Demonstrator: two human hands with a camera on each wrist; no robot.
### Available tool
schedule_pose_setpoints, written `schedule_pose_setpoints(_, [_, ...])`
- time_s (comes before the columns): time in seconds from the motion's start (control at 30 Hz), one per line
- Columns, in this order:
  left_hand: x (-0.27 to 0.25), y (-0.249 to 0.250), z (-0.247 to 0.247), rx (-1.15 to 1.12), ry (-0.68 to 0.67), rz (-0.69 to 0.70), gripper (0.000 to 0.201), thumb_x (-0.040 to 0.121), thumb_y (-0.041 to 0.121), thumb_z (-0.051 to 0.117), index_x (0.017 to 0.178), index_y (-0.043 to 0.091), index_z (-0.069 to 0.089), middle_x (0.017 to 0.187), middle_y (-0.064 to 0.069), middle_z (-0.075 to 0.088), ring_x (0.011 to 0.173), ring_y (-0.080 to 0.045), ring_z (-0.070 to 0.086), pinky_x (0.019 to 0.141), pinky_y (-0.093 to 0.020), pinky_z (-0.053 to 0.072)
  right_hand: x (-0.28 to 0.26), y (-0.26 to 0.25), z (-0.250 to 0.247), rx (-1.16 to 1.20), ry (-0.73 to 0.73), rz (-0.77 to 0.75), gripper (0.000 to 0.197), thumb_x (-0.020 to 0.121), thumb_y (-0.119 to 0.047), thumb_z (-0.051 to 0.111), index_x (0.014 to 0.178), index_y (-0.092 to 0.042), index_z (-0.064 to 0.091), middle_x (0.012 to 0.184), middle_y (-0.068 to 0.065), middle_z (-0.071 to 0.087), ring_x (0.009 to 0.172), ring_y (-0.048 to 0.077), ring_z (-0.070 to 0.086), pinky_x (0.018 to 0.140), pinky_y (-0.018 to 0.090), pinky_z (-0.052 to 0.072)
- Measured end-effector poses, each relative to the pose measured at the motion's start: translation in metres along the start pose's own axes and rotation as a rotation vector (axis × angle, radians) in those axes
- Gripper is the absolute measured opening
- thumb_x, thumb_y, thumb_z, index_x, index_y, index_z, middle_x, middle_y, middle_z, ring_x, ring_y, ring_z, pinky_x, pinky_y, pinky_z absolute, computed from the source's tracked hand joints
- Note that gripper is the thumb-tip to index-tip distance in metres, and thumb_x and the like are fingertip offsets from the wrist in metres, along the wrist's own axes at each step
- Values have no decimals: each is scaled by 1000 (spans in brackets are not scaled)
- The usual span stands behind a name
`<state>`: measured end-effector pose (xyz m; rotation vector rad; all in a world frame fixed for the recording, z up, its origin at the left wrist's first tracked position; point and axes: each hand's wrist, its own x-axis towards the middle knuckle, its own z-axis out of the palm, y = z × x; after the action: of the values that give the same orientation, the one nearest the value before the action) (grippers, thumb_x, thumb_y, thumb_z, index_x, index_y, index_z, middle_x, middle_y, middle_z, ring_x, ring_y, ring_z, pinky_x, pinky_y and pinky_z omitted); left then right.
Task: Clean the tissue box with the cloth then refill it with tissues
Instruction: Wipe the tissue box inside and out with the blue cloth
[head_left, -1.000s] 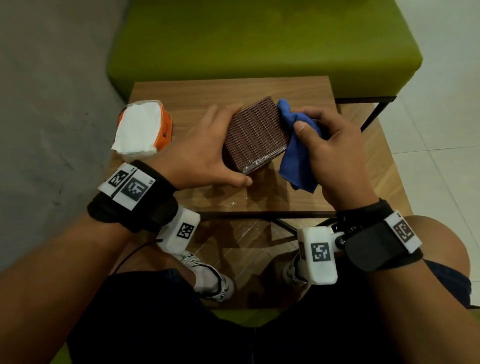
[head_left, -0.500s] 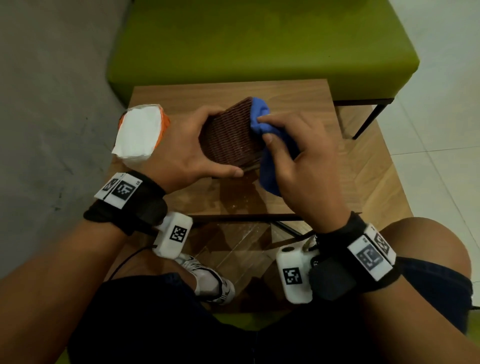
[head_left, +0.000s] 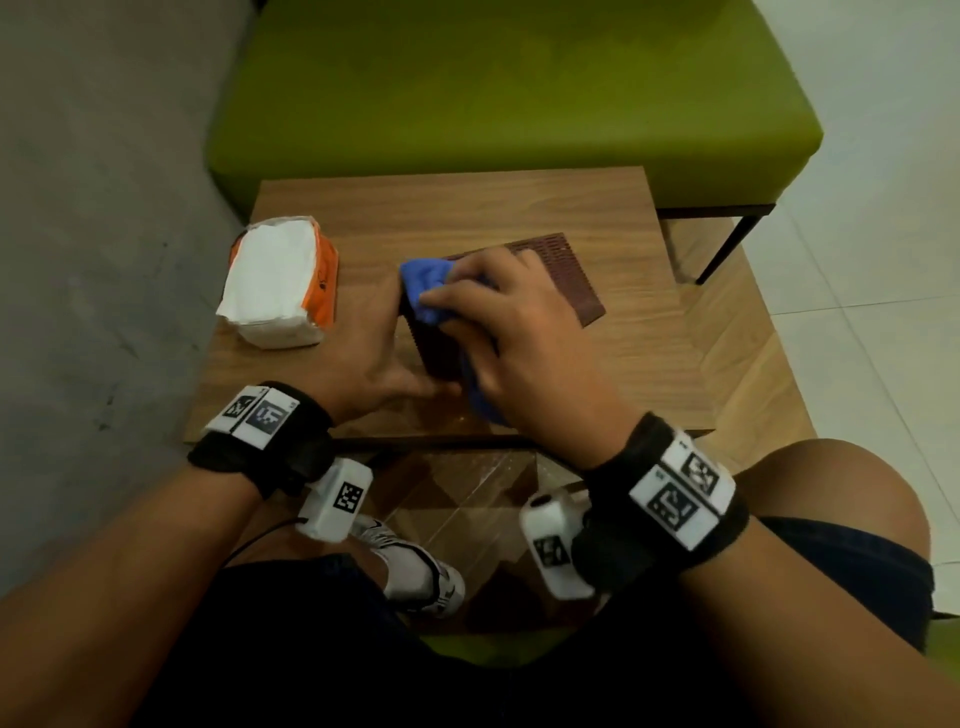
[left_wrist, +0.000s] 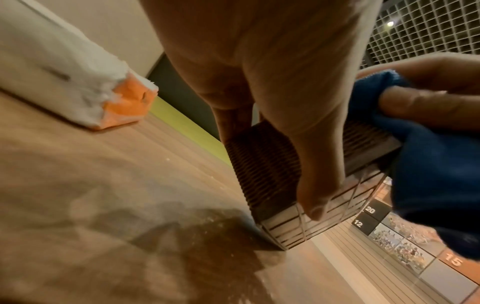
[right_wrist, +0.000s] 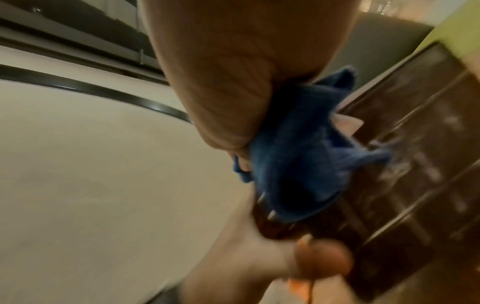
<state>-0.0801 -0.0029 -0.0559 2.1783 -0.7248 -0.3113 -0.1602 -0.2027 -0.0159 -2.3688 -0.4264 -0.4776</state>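
The brown ribbed tissue box (head_left: 569, 275) lies on the wooden table (head_left: 467, 208). My left hand (head_left: 371, 353) grips its left and near sides, thumb across the near end (left_wrist: 311, 185). My right hand (head_left: 498, 332) holds the bunched blue cloth (head_left: 423, 286) and presses it on the top of the box at its left end. The right wrist view shows the cloth (right_wrist: 298, 164) wadded under the palm against the dark box (right_wrist: 415, 164). An opened orange pack of white tissues (head_left: 278, 283) sits at the table's left. My right hand covers most of the box top.
A green upholstered bench (head_left: 493, 93) stands right behind the table. A grey wall runs along the left. My knees and a white shoe (head_left: 415, 566) are below the table's near edge. Bare wood lies right of the box.
The box has gone from tilted up in my left hand to lying low on the table. My right hand swept the cloth from the box's right edge across to its left end.
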Motion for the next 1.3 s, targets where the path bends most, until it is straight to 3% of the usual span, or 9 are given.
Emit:
schedule_pose_setpoints(0.1, [-7, -3, 3, 7, 40, -40, 110, 61, 37, 102, 150, 29, 39, 146, 13, 53, 137, -6, 51, 113, -16, 39, 11, 55, -5, -80, 108, 198, 22, 97, -13, 65, 115, -14, 76, 110, 12, 65, 102, 34, 59, 85, 45, 49])
schedule_pose_setpoints(0.2, [-5, -3, 3, 0, 52, -52, 115, 60, 35, 103, 154, 30, 37, 146, 17, 52, 140, -6, 49, 115, -22, 38, 16, 84, -16, -109, 176, 423, 21, 95, -15, 66, 113, -16, 78, 104, 10, 66, 98, 37, 62, 80, 35, 42])
schedule_pose_setpoints(0.43, [2, 1, 6, -89, 52, -42, 102, 61, 43, 98, 149, 26, 47, 140, 13, 62, 131, -4, 60, 113, -30, 50, -5, 2, -1, -3, 14, 48, 25, 97, -11, 65, 119, -14, 75, 114, 7, 65, 101, 25, 51, 86, 33, 41])
schedule_pose_setpoints(0.6, [-5, -1, 2, -113, 94, -171, 109, 55, 39, 103, 146, 41, 41, 143, 18, 56, 138, -8, 54, 117, -35, 46, -8, 83, -16, -37, 245, 416, 25, 98, -12, 66, 120, -15, 77, 107, 6, 66, 96, 5, 50, 88, 42, 46])
schedule_pose_setpoints(0.67, [-1, 1, 3, -121, 83, -178, 108, 55, 42, 103, 144, 44, 41, 144, 18, 55, 138, -9, 54, 117, -38, 47, -5, 72, -12, -52, 239, 444, 25, 98, -14, 65, 120, -19, 76, 110, 5, 66, 101, 13, 54, 90, 44, 48])
schedule_pose_setpoints(0.87, [5, 5, 2, -185, 78, -147, 97, 61, 38, 100, 143, 30, 49, 137, 13, 64, 128, -6, 63, 112, -42, 52, -15, 2, 7, 10, 63, 42, 32, 99, -9, 65, 128, -16, 74, 126, 10, 64, 107, 28, 51, 91, 33, 41])
schedule_pose_setpoints(1.0, [4, 8, 0, -257, 109, -226, 105, 53, 39, 101, 142, 37, 47, 136, 20, 59, 122, 4, 62, 101, -18, 53, -5, 66, -8, 54, 212, 297, 31, 98, -11, 65, 127, -18, 75, 112, 7, 67, 103, 24, 60, 90, 47, 48])
schedule_pose_setpoints(1.1, [6, 13, -1, -359, 113, -251, 96, 57, 39, 98, 142, 34, 52, 136, 12, 65, 118, -4, 69, 93, -21, 58, -1, 74, -14, 85, 332, 403, 41, 97, -12, 65, 138, -13, 67, 118, 7, 68, 107, 18, 63, 97, 40, 51])
schedule_pose_setpoints(1.3, [9, 22, 0, -537, 55, -311, 67, 75, 27, 93, 134, 30, 61, 118, 1, 79, 110, -11, 76, 86, -26, 63, -6, 30, -2, 40, 265, 174, 39, 98, -7, 68, 136, -5, 65, 129, 10, 64, 115, 27, 58, 98, 37, 48])
